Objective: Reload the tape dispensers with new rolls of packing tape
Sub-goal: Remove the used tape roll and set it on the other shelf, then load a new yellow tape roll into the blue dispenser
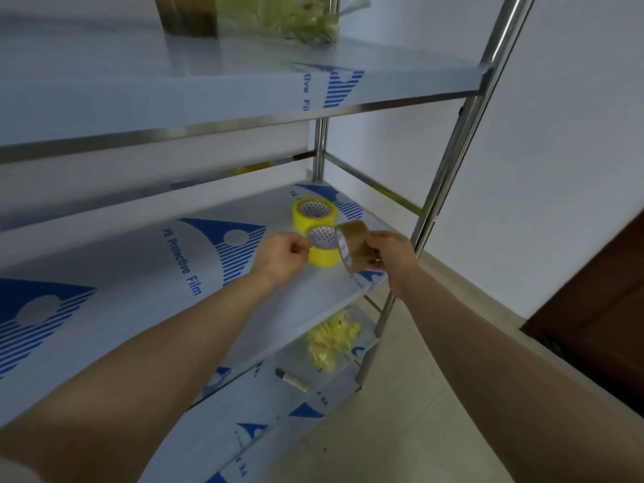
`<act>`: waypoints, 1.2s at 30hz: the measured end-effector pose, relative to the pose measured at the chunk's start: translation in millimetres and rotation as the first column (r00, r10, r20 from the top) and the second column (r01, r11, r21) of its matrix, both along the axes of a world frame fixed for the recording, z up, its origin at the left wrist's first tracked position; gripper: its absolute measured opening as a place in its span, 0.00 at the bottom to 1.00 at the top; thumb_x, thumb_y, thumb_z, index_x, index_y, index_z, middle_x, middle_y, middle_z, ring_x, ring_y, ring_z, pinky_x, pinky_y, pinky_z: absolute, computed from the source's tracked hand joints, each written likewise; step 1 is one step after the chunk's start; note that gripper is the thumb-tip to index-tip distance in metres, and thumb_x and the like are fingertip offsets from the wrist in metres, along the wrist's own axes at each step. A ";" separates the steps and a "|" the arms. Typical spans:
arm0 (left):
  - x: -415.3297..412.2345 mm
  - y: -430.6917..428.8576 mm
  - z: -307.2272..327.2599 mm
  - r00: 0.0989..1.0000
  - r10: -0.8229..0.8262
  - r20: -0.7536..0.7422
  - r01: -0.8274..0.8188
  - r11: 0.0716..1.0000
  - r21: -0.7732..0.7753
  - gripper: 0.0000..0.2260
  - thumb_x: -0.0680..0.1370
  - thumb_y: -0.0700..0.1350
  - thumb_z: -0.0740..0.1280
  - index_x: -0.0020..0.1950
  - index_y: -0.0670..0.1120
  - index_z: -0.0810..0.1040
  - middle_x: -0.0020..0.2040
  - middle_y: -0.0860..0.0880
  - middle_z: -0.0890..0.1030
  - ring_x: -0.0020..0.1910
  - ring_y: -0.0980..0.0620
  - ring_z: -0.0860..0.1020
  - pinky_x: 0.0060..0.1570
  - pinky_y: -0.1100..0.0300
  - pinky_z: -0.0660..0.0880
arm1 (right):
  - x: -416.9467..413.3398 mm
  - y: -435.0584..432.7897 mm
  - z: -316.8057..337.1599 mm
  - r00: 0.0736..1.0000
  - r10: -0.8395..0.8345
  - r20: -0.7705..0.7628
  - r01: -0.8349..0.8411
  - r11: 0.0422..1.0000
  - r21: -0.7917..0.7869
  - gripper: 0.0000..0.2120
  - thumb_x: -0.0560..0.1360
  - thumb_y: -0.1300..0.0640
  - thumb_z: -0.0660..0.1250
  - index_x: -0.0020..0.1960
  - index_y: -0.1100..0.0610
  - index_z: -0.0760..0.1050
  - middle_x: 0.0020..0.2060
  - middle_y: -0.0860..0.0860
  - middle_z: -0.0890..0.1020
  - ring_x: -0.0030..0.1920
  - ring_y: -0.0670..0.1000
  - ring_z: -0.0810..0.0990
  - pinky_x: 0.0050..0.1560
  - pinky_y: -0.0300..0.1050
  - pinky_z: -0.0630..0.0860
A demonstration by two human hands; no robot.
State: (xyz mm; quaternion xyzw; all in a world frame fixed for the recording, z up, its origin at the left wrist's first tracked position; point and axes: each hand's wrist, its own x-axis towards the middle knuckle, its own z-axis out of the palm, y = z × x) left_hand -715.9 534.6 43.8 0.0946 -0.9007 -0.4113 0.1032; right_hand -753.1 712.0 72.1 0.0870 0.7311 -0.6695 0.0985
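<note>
My right hand (388,254) grips a brown roll of packing tape (353,244), held on edge just above the right end of the middle shelf (146,273). My left hand (284,257) is beside it with its fingers curled in, close to the roll; whether it pinches the tape's end I cannot tell. Two yellow tape rolls lie flat on the shelf behind my hands: a far yellow roll (313,212) and a near yellow roll (322,247), partly hidden by my left hand and the brown roll. No tape dispenser is visible.
The steel rack has a top shelf (209,85) with a brown object and crumpled clear tape (296,19). A lower shelf holds crumpled yellow tape (331,338) and a small cutter-like tool (291,379). A steel post (453,158) stands at the right; a dark door (599,308) is beyond.
</note>
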 end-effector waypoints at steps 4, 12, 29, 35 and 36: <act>-32.5 9.3 -6.2 0.998 0.038 0.043 -0.036 0.998 -0.045 0.08 0.74 0.41 0.67 0.50 0.43 0.83 0.51 0.43 0.84 0.53 0.44 0.80 0.57 0.51 0.75 | -42.2 14.5 -7.4 0.993 0.082 -0.080 -0.072 0.989 0.127 0.11 0.74 0.71 0.58 0.50 0.63 0.77 0.38 0.55 0.79 0.37 0.52 0.77 0.47 0.48 0.77; -94.7 66.5 -23.9 0.958 0.178 0.225 -0.092 0.934 -0.346 0.20 0.71 0.53 0.67 0.62 0.50 0.76 0.60 0.45 0.79 0.58 0.43 0.77 0.58 0.54 0.74 | -140.0 43.1 -43.4 0.815 0.538 -0.215 -0.307 0.716 0.627 0.10 0.76 0.60 0.60 0.51 0.61 0.78 0.47 0.58 0.82 0.47 0.54 0.78 0.45 0.42 0.70; -128.6 128.7 -33.8 0.736 0.607 0.300 -0.396 0.745 -0.537 0.18 0.77 0.47 0.61 0.67 0.52 0.70 0.66 0.45 0.75 0.66 0.43 0.69 0.69 0.55 0.55 | -212.3 69.9 -80.9 0.320 0.931 -0.174 -0.214 0.250 0.944 0.20 0.77 0.67 0.56 0.68 0.59 0.67 0.66 0.58 0.70 0.68 0.59 0.66 0.65 0.49 0.66; -117.4 130.4 -9.0 0.660 0.684 0.311 -0.693 0.714 -0.099 0.19 0.72 0.49 0.64 0.62 0.49 0.75 0.56 0.44 0.79 0.59 0.44 0.74 0.66 0.53 0.62 | -217.4 67.7 -91.3 0.281 0.951 -0.131 -0.217 0.196 0.956 0.20 0.79 0.65 0.53 0.70 0.61 0.65 0.71 0.59 0.66 0.73 0.57 0.60 0.70 0.47 0.59; -114.2 131.3 -3.9 0.661 0.680 0.318 -0.724 0.689 0.030 0.20 0.69 0.49 0.65 0.61 0.48 0.76 0.55 0.44 0.79 0.57 0.44 0.75 0.66 0.51 0.65 | -218.3 67.5 -93.3 0.290 0.952 -0.104 -0.241 0.177 0.954 0.19 0.79 0.65 0.53 0.70 0.61 0.66 0.70 0.59 0.66 0.73 0.57 0.60 0.69 0.47 0.60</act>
